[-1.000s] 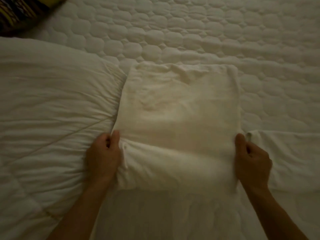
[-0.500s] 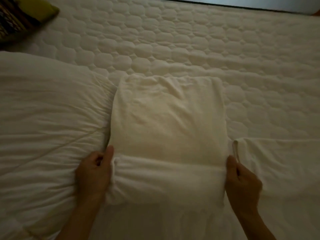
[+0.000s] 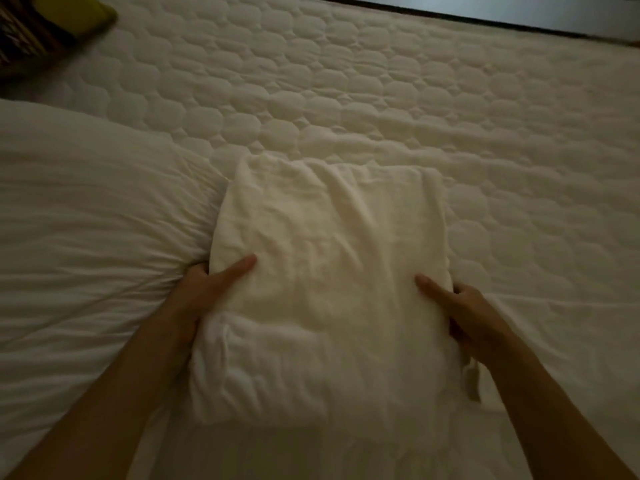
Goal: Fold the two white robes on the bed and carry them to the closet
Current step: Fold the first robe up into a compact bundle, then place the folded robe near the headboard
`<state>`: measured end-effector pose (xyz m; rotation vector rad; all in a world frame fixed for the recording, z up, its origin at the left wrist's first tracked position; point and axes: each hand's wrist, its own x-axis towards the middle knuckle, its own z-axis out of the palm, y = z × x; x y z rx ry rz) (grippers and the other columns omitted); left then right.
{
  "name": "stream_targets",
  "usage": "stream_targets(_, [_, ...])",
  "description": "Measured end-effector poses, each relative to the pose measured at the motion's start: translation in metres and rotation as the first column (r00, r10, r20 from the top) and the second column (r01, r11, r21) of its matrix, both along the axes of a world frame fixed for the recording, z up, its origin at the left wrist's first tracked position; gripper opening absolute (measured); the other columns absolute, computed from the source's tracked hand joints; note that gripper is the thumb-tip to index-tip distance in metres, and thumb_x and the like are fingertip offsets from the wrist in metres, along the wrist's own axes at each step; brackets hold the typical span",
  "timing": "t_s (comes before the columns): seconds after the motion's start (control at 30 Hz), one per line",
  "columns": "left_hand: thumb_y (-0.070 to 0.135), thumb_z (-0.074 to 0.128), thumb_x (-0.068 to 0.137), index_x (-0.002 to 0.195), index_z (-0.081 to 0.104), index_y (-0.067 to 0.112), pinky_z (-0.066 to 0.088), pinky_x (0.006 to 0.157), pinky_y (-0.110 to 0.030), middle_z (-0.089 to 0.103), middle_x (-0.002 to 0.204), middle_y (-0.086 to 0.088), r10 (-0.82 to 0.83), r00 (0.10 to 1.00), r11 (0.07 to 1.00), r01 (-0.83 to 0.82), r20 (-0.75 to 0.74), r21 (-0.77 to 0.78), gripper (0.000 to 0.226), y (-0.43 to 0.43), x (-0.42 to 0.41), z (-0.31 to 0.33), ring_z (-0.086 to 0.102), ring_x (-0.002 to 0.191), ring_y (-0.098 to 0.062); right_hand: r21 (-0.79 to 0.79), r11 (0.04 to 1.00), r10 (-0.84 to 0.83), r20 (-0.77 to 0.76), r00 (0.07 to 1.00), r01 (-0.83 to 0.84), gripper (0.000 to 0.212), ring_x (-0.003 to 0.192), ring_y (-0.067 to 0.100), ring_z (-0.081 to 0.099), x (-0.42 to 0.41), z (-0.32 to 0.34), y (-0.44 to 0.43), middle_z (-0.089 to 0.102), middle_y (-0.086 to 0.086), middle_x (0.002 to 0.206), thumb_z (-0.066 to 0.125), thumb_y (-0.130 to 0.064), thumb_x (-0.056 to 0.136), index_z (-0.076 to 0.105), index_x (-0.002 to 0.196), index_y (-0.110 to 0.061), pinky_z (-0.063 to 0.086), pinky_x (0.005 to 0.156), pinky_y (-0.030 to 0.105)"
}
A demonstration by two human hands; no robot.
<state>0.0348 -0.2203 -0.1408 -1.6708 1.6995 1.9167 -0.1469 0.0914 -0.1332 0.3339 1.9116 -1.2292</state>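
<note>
1. Left hand [image 3: 204,292]: thumb flat on top of the robe [image 3: 329,254], the other fingers curled under its left edge, so it is gripping. Right hand [image 3: 471,317] mirrors this on the right edge.
2. Our reading: clamping both sides stops the folded layers sliding apart. The hold suits a lift more than another fold.
3. The robe is folded into a rough rectangle and lies on the bed [image 3: 346,81], directly in front of us. Under its near half a thicker white layer [image 3: 259,375] shows. We cannot tell whether that is the second robe or more of the first.
4. A loose tie [image 3: 472,381] hangs just beside the right wrist. It could trail or snag during the carry, so we would tuck it in.
5. Edges: the robe's left side touches the bulging duvet [image 3: 86,220], which crowds the left hand.
6. Room: bare bed lies open to the right and beyond. The cushion [image 3: 41,26] is well apart at the far left. The closet is not in view.
</note>
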Motion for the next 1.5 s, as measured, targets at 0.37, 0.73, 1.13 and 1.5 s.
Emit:
stream_targets(0.37, [0.048, 0.093, 0.051, 0.114, 0.066, 0.026, 0.059, 0.073, -0.036, 0.078, 0.104, -0.001, -0.002, 0.981, 0.996, 0.020, -0.195, 0.090, 0.072, 0.004, 0.020, 0.090, 0.076, 0.091, -0.021, -0.215, 0.964, -0.132, 0.134, 0.982, 0.159, 0.096, 0.089, 0.036, 0.074, 0.032, 0.078, -0.001, 0.076, 0.017, 0.104, 0.097, -0.027, 0.038, 0.062, 0.125, -0.006, 0.061, 0.064, 0.044])
stream_targets(0.73, [0.050, 0.072, 0.076, 0.103, 0.059, 0.028, 0.053, 0.063, -0.026, 0.071, 0.097, 0.002, 0.135, 0.988, 0.977, -0.146, -0.077, -0.154, 0.037, -0.113, 0.172, 0.295, 0.069, 0.078, -0.018, -0.538, 0.843, 0.082, 0.126, 0.989, -0.001, 0.052, 0.083, 0.036, 0.075, 0.152, 0.224, -0.147, 0.076, 0.020, 0.099, 0.071, -0.001, 0.064, 0.066, 0.116, -0.005, 0.062, 0.061, 0.046])
stream_targets(1.13, [0.078, 0.057, 0.078, 0.150, 0.040, 0.021, 0.039, 0.109, -0.048, 0.047, 0.150, -0.013, 0.316, 0.768, 0.521, 0.350, 0.557, -0.779, 0.094, -0.287, 0.336, 0.255, 0.048, 0.134, -0.035, -0.574, 0.819, 0.177, 0.262, 0.949, 0.005, 0.072, 0.101, 0.029, 0.072, 0.345, 0.139, -0.368, 0.074, 0.008, 0.116, 0.089, -0.014, 0.064, 0.060, 0.130, -0.013, 0.058, 0.090, 0.052])
stream_targets(1.5, [0.083, 0.001, 0.085, 0.147, -0.015, 0.060, -0.003, 0.121, -0.059, -0.013, 0.168, 0.007, -0.011, 0.752, 0.373, 0.614, 0.659, -0.696, 0.068, -0.295, 0.369, 0.122, -0.007, 0.155, -0.023, 0.494, 0.618, 0.651, -0.758, 0.045, -0.612, 0.078, 0.151, 0.020, -0.025, 0.372, 0.124, -0.458, -0.024, 0.002, 0.165, 0.027, -0.074, 0.093, -0.008, 0.156, -0.045, -0.019, 0.119, 0.051])
